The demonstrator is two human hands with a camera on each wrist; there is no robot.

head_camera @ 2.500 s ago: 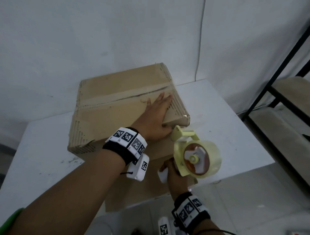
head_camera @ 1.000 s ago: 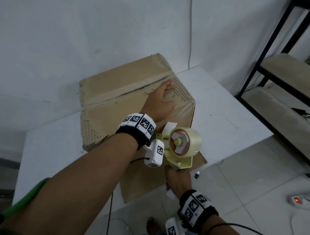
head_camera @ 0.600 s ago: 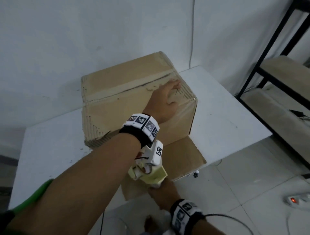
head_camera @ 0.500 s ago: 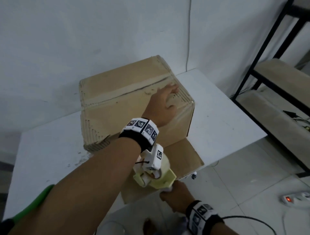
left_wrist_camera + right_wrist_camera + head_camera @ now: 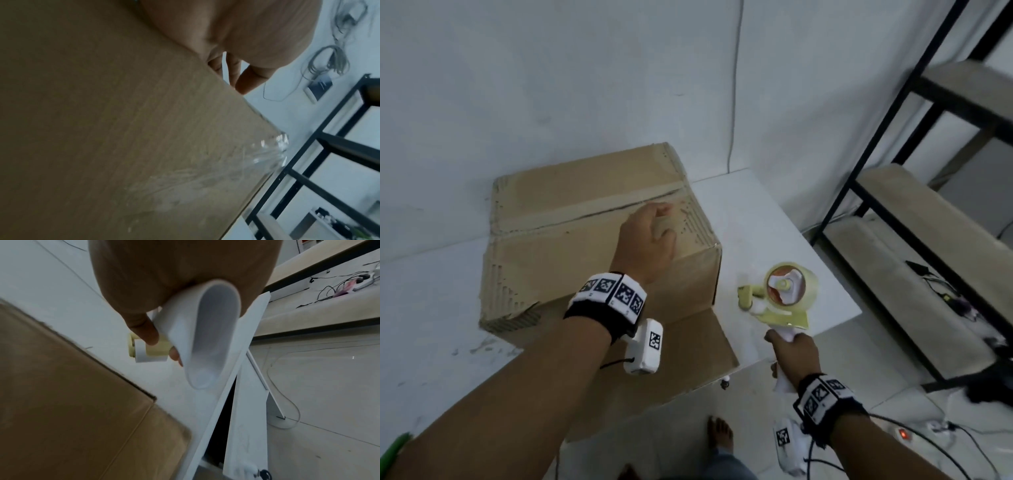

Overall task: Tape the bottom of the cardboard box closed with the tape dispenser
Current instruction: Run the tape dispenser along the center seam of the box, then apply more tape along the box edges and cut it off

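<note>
The cardboard box [image 5: 571,240] stands on the white table [image 5: 774,219] with its flap seam on top. My left hand [image 5: 650,236] rests on the box top near the right end of the seam, fingers bent down onto the cardboard. In the left wrist view the fingers [image 5: 232,73] reach past the box [image 5: 102,129] edge, and clear tape [image 5: 205,175] shines on the side by the corner. My right hand [image 5: 791,353] grips the white handle of the yellow tape dispenser [image 5: 780,294], held over the table to the right of the box, apart from it. The handle [image 5: 205,331] fills my right palm.
A loose box flap [image 5: 688,346] lies flat on the table toward me and juts past the edge. A black metal shelf rack [image 5: 893,154] stands to the right. Cables and a power strip [image 5: 904,433] lie on the floor, near a bare foot [image 5: 719,431].
My right hand has carried the dispenser from low against the box's near side, under my left wrist, up and out to the right of the box. The left hand stays on top.
</note>
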